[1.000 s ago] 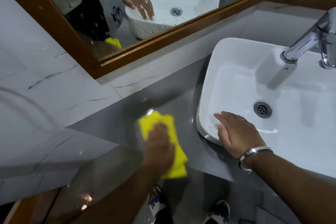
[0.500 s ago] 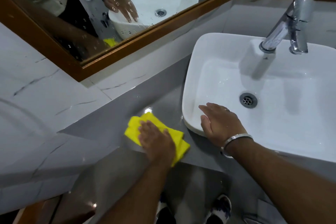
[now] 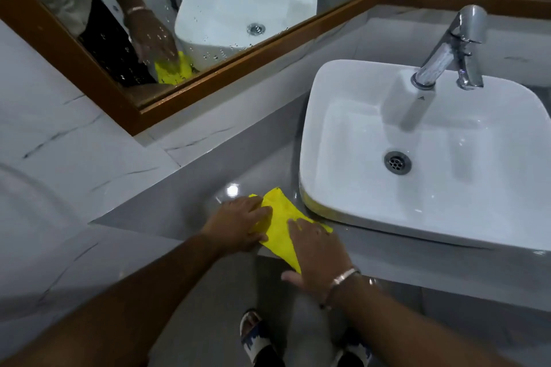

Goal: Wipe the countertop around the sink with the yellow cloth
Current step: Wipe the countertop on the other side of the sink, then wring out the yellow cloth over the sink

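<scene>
The yellow cloth (image 3: 280, 223) lies on the grey countertop (image 3: 185, 202) just left of the white sink (image 3: 328, 116), near the counter's front edge. My left hand (image 3: 235, 225) presses on the cloth's left part with fingers spread over it. On the cloth's right part rests my right hand (image 3: 316, 253), a metal bangle on its wrist. One corner of the cloth hangs a little over the front edge. The cloth's yellow is mirrored in the sink's lower rim.
A chrome tap (image 3: 450, 50) stands at the back of the sink. A wood-framed mirror (image 3: 226, 68) runs along the wall behind. White marble tiles (image 3: 74, 140) close the left side. My feet (image 3: 256, 337) show below on the floor.
My right hand has left the sink rim and come down onto the cloth. The cloth and my left hand have shifted right, closer to the sink.
</scene>
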Action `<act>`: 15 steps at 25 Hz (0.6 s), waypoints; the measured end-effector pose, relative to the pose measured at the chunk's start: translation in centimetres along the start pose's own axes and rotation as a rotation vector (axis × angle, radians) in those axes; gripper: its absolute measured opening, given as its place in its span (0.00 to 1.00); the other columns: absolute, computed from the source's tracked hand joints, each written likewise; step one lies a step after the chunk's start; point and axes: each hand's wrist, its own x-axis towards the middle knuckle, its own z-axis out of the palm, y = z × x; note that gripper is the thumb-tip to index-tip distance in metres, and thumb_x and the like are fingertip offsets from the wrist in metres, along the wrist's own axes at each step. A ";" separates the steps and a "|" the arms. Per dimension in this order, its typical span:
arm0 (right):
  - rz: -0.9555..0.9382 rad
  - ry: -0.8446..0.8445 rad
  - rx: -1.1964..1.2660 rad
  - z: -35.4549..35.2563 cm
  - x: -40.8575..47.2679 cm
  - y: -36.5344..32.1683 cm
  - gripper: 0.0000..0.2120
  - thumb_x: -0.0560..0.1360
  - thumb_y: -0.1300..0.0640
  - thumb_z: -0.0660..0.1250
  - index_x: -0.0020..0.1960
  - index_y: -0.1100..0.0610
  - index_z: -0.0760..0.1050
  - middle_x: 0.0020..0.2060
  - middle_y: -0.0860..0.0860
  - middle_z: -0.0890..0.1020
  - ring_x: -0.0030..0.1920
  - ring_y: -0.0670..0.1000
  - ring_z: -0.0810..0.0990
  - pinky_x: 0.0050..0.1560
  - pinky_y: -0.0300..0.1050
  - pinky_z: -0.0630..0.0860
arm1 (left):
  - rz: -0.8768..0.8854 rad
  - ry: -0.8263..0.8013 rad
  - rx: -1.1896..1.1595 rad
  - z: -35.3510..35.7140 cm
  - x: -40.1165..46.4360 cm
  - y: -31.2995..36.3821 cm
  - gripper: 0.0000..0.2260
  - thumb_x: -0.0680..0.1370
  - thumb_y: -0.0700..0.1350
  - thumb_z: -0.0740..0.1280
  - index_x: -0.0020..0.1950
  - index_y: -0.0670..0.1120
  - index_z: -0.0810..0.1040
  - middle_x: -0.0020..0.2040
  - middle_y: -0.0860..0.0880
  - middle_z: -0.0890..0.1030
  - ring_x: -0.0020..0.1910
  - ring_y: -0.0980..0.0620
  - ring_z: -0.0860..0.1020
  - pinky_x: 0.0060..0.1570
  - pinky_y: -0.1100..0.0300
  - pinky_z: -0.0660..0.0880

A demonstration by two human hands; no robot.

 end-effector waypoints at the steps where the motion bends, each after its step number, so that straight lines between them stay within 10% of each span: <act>1: 0.181 -0.163 0.019 1.7 0.6 -0.7 0.55 0.57 0.35 0.72 0.71 0.63 0.54 0.67 0.65 0.67 0.65 0.67 0.68 0.63 0.61 0.69 | 0.056 0.005 0.018 -0.4 0.1 -0.4 0.24 0.72 0.63 0.62 0.61 0.50 0.74 0.60 0.41 0.79 0.54 0.39 0.80 0.48 0.48 0.79; 4: 0.558 -0.191 0.010 4.2 2.7 -2.1 0.46 0.60 0.43 0.73 0.67 0.65 0.58 0.60 0.65 0.74 0.60 0.65 0.73 0.60 0.58 0.73 | 0.167 0.089 0.061 -1.2 -1.1 -1.0 0.17 0.71 0.53 0.62 0.56 0.47 0.76 0.57 0.43 0.80 0.51 0.41 0.81 0.45 0.51 0.79; 8: 0.580 -0.261 0.118 2.2 3.9 -1.5 0.26 0.64 0.52 0.72 0.58 0.59 0.68 0.53 0.58 0.79 0.54 0.59 0.78 0.50 0.48 0.75 | 0.203 0.154 0.054 -1.5 -4.3 -2.2 0.17 0.71 0.47 0.62 0.58 0.45 0.76 0.59 0.42 0.80 0.55 0.40 0.79 0.48 0.50 0.78; 15: 0.826 -0.667 1.443 -7.1 2.3 -2.5 0.09 0.63 0.60 0.63 0.40 0.63 0.76 0.28 0.58 0.78 0.28 0.55 0.79 0.36 0.46 0.76 | 0.245 0.444 0.029 -2.9 -4.9 1.1 0.33 0.73 0.54 0.70 0.73 0.40 0.65 0.74 0.40 0.67 0.71 0.41 0.68 0.67 0.45 0.67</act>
